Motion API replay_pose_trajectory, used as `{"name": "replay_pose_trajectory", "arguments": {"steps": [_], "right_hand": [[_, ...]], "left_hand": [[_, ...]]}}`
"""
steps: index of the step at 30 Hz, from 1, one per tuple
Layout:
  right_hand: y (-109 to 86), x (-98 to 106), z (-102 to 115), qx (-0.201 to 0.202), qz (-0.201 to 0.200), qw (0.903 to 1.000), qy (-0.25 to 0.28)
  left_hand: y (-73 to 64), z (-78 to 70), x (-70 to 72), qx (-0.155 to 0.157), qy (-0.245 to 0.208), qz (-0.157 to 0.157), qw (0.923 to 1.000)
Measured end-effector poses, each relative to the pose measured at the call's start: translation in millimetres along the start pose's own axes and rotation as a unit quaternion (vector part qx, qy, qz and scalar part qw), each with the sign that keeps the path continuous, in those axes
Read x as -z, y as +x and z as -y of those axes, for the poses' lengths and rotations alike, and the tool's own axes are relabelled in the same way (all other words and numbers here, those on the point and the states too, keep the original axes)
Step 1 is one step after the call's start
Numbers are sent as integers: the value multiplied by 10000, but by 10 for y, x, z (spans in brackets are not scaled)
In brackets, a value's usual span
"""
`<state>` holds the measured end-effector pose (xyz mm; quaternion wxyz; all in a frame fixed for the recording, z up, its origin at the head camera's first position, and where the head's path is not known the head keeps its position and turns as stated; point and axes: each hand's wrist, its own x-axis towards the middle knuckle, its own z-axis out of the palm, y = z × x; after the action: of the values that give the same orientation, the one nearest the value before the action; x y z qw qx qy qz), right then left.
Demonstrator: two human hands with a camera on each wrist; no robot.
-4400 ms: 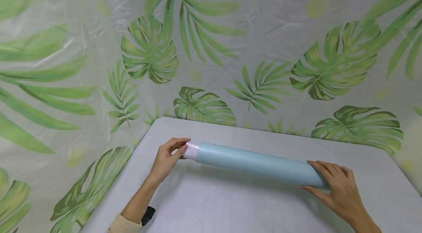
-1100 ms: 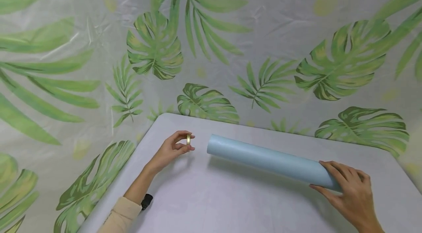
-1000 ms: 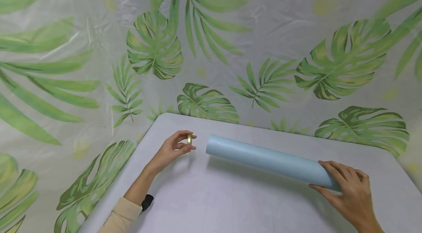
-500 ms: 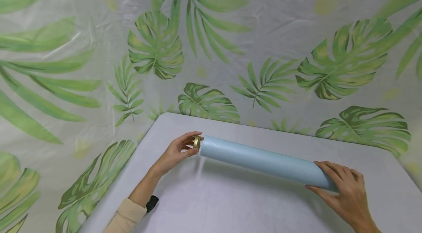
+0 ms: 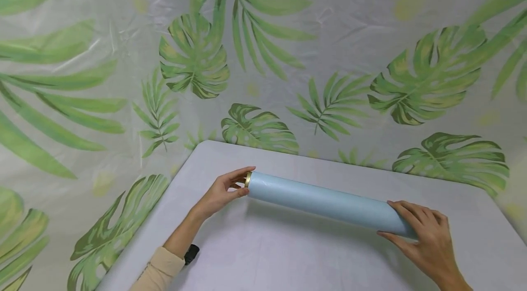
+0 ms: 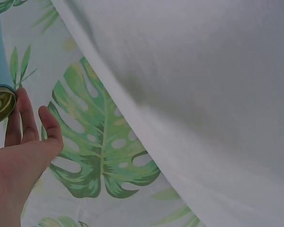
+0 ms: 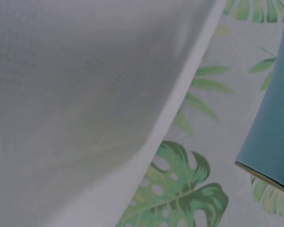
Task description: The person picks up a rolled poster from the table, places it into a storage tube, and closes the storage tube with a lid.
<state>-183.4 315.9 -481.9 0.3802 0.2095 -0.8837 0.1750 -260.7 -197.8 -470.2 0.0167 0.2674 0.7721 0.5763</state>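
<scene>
A long light-blue tube (image 5: 325, 200) is held slantwise over the table, its left end higher in the head view. My left hand (image 5: 219, 194) pinches a gold metal cap (image 5: 248, 180) between thumb and fingers, right at the tube's left end. In the left wrist view, the cap (image 6: 2, 101) shows its hollow, round outer face against the blue tube, with fingertips at its rim. My right hand (image 5: 428, 234) grips the tube near its right end, thumb below and fingers above. The right wrist view shows that end of the tube (image 7: 274, 132) with a thin gold edge.
A white-covered table (image 5: 288, 254) with rounded corners lies below. Behind and to the left hangs a pale sheet (image 5: 267, 53) printed with green leaves. A black band (image 5: 191, 254) sits at my left wrist by the beige sleeve (image 5: 162, 266).
Earlier, my left hand held a pale roll sticking out of the tube's left end; that roll no longer shows. Since then, the gold cap has moved right, against the tube, which has shifted left.
</scene>
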Motion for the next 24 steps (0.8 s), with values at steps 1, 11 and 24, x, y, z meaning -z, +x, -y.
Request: {"name": "replay_pose_trajectory", "arguments": {"steps": [1, 11, 24], "right_hand": [[12, -8, 1, 20, 2, 10000, 0], [96, 21, -11, 529, 47, 9984, -203], [115, 80, -101, 541, 679, 9958, -284]], "left_hand": [[-1, -1, 6, 2, 53, 4, 10000], [49, -7, 1, 191, 83, 376, 9991], [52, 55, 102, 242, -601, 1243, 9901]]}}
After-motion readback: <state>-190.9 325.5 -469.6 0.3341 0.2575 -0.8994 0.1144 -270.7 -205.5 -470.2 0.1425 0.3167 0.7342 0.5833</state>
